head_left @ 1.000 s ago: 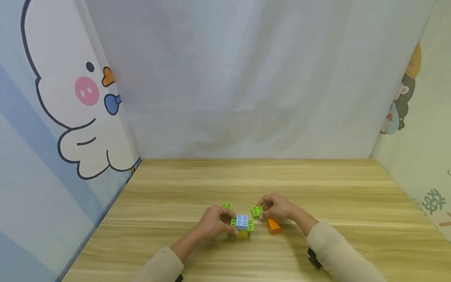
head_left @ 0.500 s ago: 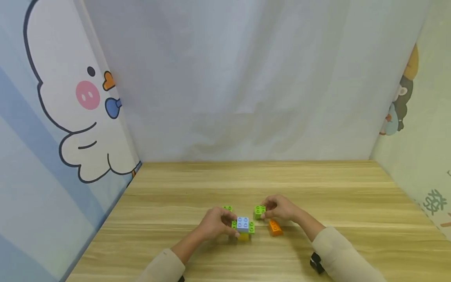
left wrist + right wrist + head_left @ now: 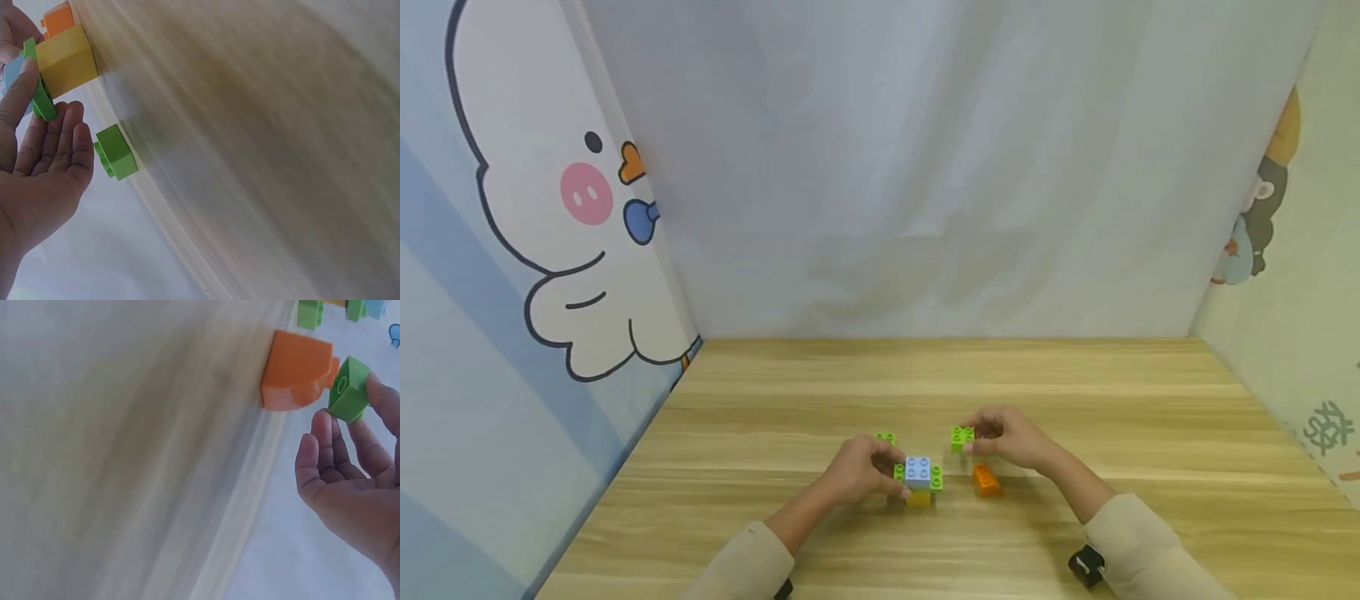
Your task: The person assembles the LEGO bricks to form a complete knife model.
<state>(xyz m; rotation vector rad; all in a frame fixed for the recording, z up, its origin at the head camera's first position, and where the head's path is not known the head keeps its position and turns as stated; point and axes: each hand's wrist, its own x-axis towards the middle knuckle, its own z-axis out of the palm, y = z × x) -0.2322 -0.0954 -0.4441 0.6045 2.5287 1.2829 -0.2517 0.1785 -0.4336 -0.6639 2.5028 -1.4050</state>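
My left hand (image 3: pixel 861 473) grips the side of a small stack of toy building blocks. In the stack, a light blue block (image 3: pixel 917 472) sits on a flat green block (image 3: pixel 936 477), with a yellow block (image 3: pixel 67 61) underneath. Thumb and fingers lie on opposite sides of the green layer. My right hand (image 3: pixel 1017 440) pinches a green block (image 3: pixel 350 390) between thumb and fingers; the right wrist view shows it tilted, raised off the table. Close to that hand, an orange block (image 3: pixel 295 370) with a curved side rests on the wooden table (image 3: pixel 1045 383).
Behind the left hand stands another green block (image 3: pixel 117 154), partly hidden in the head view. A pale curtain (image 3: pixel 925 167) hangs along the table's far edge. Printed panels flank both sides, the left one with a white cartoon bird (image 3: pixel 527 150).
The right hand has lifted the green block and carried it slightly right, away from the stack. My left hand keeps its grip on the stack, nearly still.
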